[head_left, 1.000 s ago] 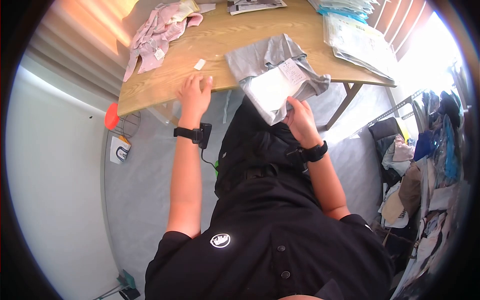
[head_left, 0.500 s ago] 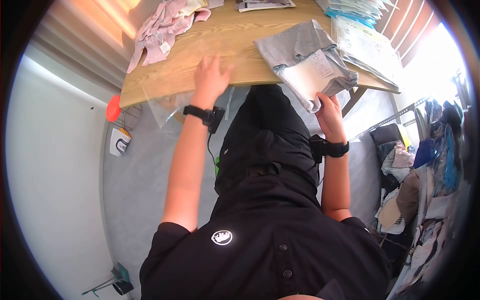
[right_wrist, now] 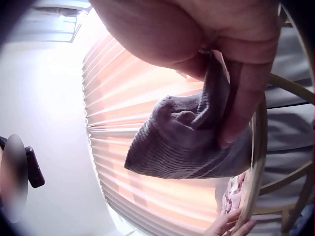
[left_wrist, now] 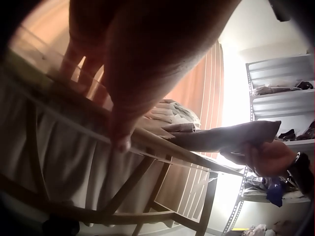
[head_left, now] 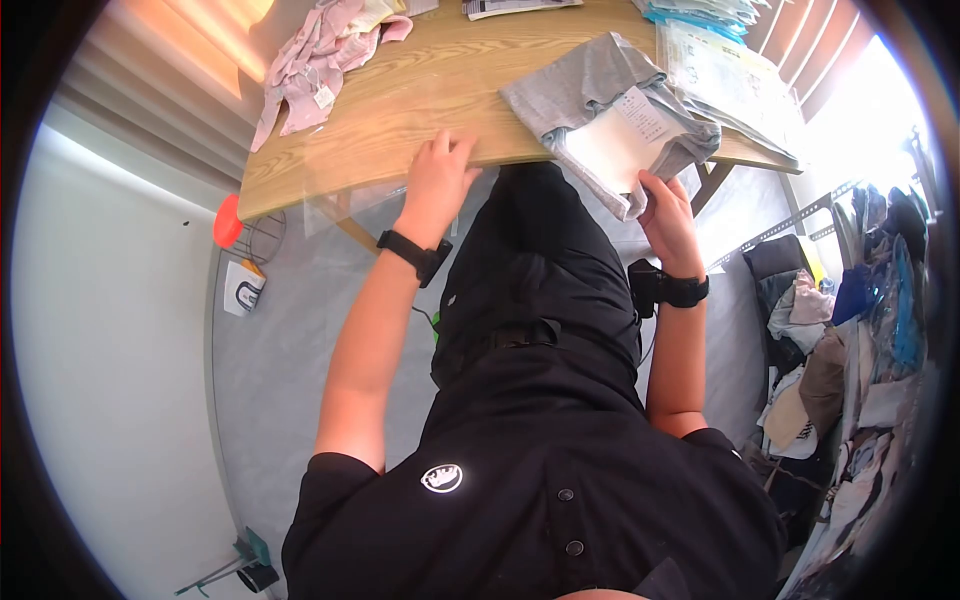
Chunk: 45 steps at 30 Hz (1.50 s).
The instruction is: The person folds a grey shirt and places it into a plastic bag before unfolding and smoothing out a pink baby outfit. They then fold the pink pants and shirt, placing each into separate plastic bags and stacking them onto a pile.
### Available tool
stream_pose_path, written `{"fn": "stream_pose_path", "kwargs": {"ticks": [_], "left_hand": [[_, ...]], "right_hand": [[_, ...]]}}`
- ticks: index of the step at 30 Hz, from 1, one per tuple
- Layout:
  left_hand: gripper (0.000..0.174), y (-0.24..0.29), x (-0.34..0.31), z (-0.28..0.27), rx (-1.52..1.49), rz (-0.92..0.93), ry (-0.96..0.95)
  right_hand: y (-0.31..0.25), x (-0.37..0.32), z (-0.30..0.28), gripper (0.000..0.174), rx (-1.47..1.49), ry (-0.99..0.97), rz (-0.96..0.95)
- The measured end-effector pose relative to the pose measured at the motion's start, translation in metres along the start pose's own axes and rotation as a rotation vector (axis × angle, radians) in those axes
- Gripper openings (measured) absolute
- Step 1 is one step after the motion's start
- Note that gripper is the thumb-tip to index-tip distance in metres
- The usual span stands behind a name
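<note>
A folded grey garment lies slanted over the table's front edge in the head view, with a white card and a printed paper tag on it. My right hand pinches its near corner between thumb and fingers. Ribbed grey fabric shows up close in the right wrist view. At the front edge, my left hand rests its extended fingers on a clear plastic bag, thumb apart. Part of that bag hangs below the edge. In the left wrist view the thumb points down by the edge.
The wooden table holds a pink garment at back left. Stacked plastic-packed items stand at its right end. A rack with clothes is on my right; a red-topped stool sits left.
The grey garment moved right and away from me in my right hand. A clear plastic bag came into sight under my left hand, which shifted right; the small white slip is no longer visible.
</note>
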<state>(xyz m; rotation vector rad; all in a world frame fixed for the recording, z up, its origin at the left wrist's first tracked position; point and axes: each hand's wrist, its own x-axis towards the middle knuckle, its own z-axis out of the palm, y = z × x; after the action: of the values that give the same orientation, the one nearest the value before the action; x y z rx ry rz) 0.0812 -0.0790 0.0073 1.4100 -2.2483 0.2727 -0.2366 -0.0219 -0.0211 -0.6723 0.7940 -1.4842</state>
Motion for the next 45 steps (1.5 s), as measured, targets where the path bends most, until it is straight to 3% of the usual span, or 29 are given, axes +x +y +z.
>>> {"fn": "stream_pose_path", "kwargs": {"ticks": [7,12,14,17,21,28,29,34,36,39,42,45], "left_hand": [[0.015,-0.029,0.007,-0.023,-0.268,-0.171,-0.036],[0.015,-0.033,0.028,-0.063,-0.911,-0.262,0.494],[0.013,-0.034,0.035,-0.089,-1.136,-0.262,0.611],[0.013,-0.033,0.04,-0.118,-1.449,-0.424,0.811],[0.017,-0.056,0.038,-0.092,-1.61,-0.48,0.985],[0.006,-0.103,0.01,-0.004,-2.082,-0.954,0.854],[0.012,-0.1,0.009,0.006,-2.078,-1.091,0.945],[0.02,-0.025,0.002,0.004,-2.097,-1.048,1.01],[0.018,-0.002,-0.006,0.009,-2.021,-0.889,0.806],[0.021,0.012,-0.021,0.02,-1.979,-0.852,0.319],[0.026,0.026,-0.028,0.008,-1.659,-0.755,-0.268],[0.03,0.037,-0.028,-0.019,-1.363,-0.576,-0.696]], "right_hand": [[-0.004,0.001,0.0,0.026,0.057,0.035,-0.008],[-0.007,-0.001,0.0,0.026,0.119,0.04,-0.057],[-0.008,0.001,-0.002,0.026,0.139,0.056,-0.072],[-0.013,-0.004,0.002,0.028,0.121,0.065,-0.074],[-0.016,-0.009,0.007,0.028,0.107,0.025,-0.1],[-0.02,-0.014,0.016,0.024,0.144,0.061,-0.124],[-0.019,-0.014,0.016,0.026,0.144,0.068,-0.122],[-0.017,-0.014,0.016,0.027,0.129,0.1,-0.063],[-0.017,-0.011,0.011,0.026,0.152,0.065,-0.042],[-0.023,-0.015,0.018,0.02,0.197,0.051,-0.014],[-0.018,-0.006,0.0,0.021,0.206,-0.017,-0.011],[-0.018,-0.004,-0.002,0.021,0.196,-0.013,-0.013]]}}
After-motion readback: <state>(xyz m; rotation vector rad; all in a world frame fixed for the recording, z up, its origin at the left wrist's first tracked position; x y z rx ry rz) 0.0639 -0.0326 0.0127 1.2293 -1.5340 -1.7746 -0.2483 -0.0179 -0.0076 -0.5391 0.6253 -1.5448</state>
